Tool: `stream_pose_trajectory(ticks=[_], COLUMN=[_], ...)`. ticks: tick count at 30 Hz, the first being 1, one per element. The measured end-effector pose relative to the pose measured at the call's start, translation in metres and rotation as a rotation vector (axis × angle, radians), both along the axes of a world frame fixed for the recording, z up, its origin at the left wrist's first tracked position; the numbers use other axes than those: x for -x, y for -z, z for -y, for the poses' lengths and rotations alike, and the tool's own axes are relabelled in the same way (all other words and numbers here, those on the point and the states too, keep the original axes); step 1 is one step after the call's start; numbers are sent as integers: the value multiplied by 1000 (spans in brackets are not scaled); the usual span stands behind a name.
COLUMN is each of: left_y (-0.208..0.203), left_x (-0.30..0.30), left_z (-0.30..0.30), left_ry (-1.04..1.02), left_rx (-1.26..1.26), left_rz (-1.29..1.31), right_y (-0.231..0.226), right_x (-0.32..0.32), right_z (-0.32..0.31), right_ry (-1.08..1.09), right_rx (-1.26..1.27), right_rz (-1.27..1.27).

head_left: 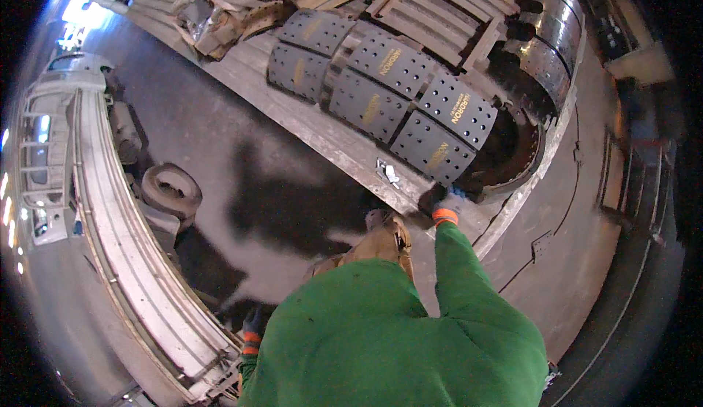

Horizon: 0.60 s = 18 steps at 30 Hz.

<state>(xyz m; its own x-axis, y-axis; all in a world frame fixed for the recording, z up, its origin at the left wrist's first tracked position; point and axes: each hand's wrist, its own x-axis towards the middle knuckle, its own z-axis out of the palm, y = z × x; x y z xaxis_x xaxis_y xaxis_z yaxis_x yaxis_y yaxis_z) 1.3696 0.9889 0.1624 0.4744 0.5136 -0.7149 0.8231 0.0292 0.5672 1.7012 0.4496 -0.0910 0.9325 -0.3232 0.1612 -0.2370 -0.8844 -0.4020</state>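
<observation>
Right arm, one: green-sleeved, it is extending forward nearly straight, its gloved right hand [449, 203] sitting just beside the near end of the shoe row; whether it is grasping or touching anything, I cannot tell.

Left arm, one: mostly hidden, it is hanging low by the body, the left hand [253, 323] showing only in part; its finger state I cannot tell.

Brake shoes [366, 104], three: they are lying side by side on the metal platform [284, 112], ahead of the right hand, and are carrying six dark drilled lining pads, two apiece.

Shiny curved metal [562, 8], count unclear: it is standing to the right of the shoes.

Small pale item [390, 175], one: it is lying near the platform's edge.

Thick ring [152, 187], one: it is resting at left, well apart.
</observation>
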Motion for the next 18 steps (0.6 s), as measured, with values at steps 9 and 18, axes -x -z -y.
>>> stream_pose_trajectory(ticks=[9, 18], left_y=[38, 87], left_x=[-65, -147], left_z=[-119, -296], left_ry=[1056, 1123], left_rx=[-401, -274], left_rz=[106, 23], right_y=[0, -22], right_x=[32, -47], right_z=[-60, -149], right_ry=[501, 643], right_rx=[-583, -941], right_rz=[61, -236])
